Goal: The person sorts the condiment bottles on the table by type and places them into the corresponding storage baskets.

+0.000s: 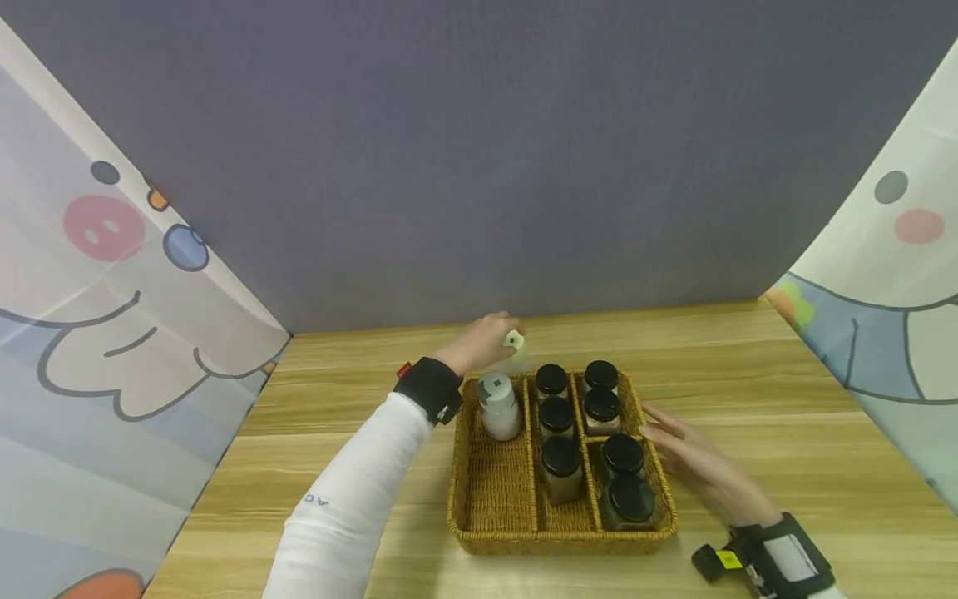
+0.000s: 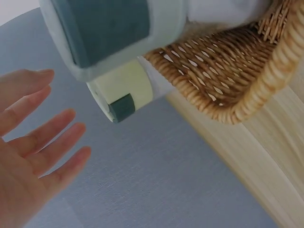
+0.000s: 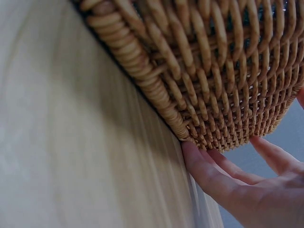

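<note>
My left hand (image 1: 486,343), fingers spread and apart from the cap in the left wrist view, is beside a clear-bodied bottle with a pale yellow-green cap (image 2: 133,85). That bottle stands on the table just behind a divided wicker basket (image 1: 569,539). Inside the basket's left compartment is a white bottle (image 1: 500,412) with a grey-green cap. My right hand (image 1: 692,457) touches the basket's right side, its fairly straight fingers (image 3: 213,175) against the lower weave in the right wrist view.
Several black-lidded jars (image 1: 561,470) fill parts of the middle and right compartments. The basket stands on a wooden table (image 1: 748,374). A grey panel (image 1: 524,166) rises at the table's back edge, with cartoon-printed sheets (image 1: 112,333) along both sides.
</note>
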`<state>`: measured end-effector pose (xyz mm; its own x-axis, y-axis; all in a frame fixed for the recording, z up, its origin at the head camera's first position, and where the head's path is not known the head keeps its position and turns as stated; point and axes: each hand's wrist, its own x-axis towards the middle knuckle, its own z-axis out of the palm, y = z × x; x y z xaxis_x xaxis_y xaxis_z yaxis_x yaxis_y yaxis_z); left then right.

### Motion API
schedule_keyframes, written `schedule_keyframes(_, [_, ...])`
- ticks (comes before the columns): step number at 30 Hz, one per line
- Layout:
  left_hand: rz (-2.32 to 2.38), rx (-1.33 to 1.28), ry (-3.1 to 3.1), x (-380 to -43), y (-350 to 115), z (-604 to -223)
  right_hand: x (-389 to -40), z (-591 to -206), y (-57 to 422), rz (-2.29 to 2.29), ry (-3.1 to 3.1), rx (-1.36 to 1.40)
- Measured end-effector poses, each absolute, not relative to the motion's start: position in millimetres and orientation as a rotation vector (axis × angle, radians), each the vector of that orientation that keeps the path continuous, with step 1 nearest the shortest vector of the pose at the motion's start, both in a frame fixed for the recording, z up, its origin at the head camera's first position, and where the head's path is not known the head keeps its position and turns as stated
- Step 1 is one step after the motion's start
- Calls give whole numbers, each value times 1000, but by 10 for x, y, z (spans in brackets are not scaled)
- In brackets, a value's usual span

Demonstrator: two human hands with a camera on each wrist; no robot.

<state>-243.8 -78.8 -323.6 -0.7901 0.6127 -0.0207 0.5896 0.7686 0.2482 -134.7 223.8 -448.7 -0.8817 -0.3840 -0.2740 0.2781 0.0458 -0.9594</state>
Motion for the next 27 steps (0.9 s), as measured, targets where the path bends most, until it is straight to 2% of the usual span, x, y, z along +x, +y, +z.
schedule_keyframes(27, [258, 894, 2792, -2625, -761, -3387, -1338, -4495, 2230, -1902, 1864, -79])
